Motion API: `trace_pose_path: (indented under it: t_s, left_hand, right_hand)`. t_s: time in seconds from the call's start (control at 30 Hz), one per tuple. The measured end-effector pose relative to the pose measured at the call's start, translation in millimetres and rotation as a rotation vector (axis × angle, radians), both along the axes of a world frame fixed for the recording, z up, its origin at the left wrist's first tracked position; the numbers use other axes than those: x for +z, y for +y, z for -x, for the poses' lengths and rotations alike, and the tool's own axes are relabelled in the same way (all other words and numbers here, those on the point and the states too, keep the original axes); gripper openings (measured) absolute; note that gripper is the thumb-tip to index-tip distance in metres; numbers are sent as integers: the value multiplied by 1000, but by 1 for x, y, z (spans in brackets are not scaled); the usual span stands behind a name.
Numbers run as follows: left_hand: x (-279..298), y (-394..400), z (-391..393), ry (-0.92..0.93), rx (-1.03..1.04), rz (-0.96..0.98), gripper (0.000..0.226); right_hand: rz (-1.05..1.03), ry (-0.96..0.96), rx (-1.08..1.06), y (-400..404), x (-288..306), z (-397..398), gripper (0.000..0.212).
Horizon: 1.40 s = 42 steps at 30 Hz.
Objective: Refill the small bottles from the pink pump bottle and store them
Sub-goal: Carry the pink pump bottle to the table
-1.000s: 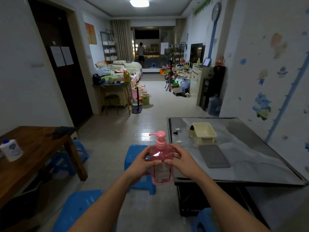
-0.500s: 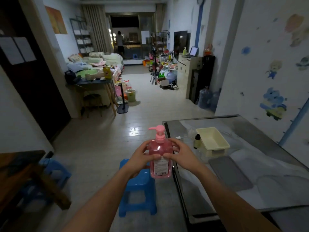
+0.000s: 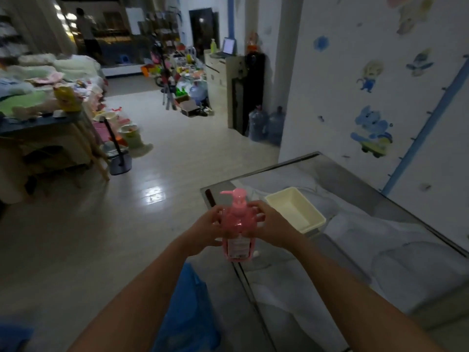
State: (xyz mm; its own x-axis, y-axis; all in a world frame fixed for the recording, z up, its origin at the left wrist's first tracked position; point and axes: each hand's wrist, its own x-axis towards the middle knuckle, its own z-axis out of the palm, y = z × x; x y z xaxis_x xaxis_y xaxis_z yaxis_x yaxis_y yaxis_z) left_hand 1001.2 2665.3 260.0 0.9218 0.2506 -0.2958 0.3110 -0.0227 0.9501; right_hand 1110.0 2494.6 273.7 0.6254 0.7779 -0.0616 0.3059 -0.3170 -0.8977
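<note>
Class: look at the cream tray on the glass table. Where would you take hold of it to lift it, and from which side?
Grip the cream tray by its two long rims, one hand per side, coming from above. It is a shallow open rectangle with a raised lip, lying flat on the table. Both hands, left and right, are busy holding the pink pump bottle.

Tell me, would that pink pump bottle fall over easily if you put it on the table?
Probably fairly easily: the pink pump bottle is tall and narrow with a pump head on top. It looks well filled, so likely heavy for its size, which may explain both hands, left hand and right hand, holding it. Its smooth plastic could be slippery.
</note>
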Motion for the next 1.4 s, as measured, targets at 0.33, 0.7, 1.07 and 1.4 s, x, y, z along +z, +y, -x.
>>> trace_pose_path:
  t_s: [0.33, 0.7, 1.07, 1.4]
  left_hand:
    - [-43, 27, -129, 12, -556, 10, 70]
    - [-85, -31, -174, 68, -900, 56, 85]
    - [-141, -72, -175, 10, -952, -47, 71]
    - [-174, -77, -195, 85, -958, -31, 71]
  right_hand:
    - [136, 10, -447, -7, -33, -39, 59]
    - [159, 122, -919, -42, -74, 0, 56]
    - [306, 113, -1060, -56, -127, 10, 64]
    - [345, 156, -1139, -52, -146, -2, 64]
